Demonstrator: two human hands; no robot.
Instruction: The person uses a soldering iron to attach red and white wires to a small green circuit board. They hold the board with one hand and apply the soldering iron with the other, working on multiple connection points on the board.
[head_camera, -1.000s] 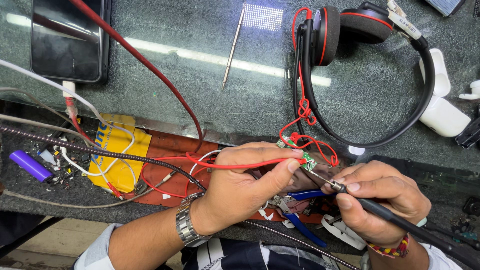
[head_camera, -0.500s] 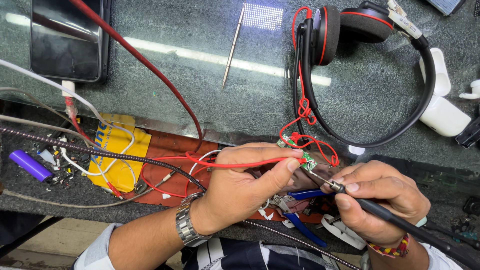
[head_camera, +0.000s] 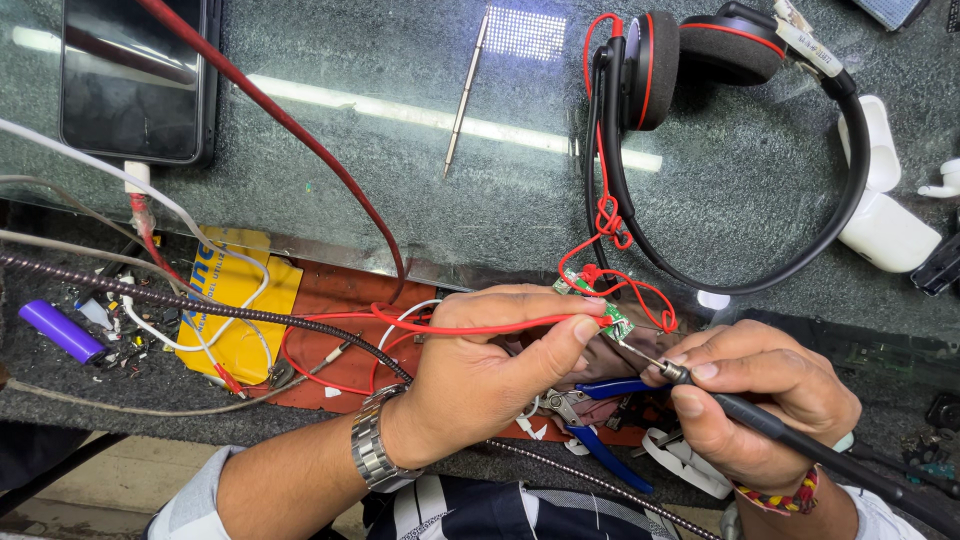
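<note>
My left hand (head_camera: 490, 370) pinches a thin red wire (head_camera: 450, 325) between thumb and forefinger, its end at a small green circuit board (head_camera: 610, 318). My right hand (head_camera: 770, 400) grips a black soldering iron (head_camera: 790, 435) like a pen, its metal tip touching the board. Red wires run from the board up to a black and red headset (head_camera: 730, 130) lying on the dark glass worktop (head_camera: 420, 180). Blue-handled pliers (head_camera: 600, 420) lie under my hands.
A black phone (head_camera: 135, 80) lies at the top left with a thick red cable (head_camera: 300, 140) crossing beside it. A thin metal screwdriver (head_camera: 465, 95), a white earbud case (head_camera: 880, 215), a purple lighter (head_camera: 60, 332), a yellow card (head_camera: 240, 310) and a braided cable (head_camera: 200, 305) surround the work spot.
</note>
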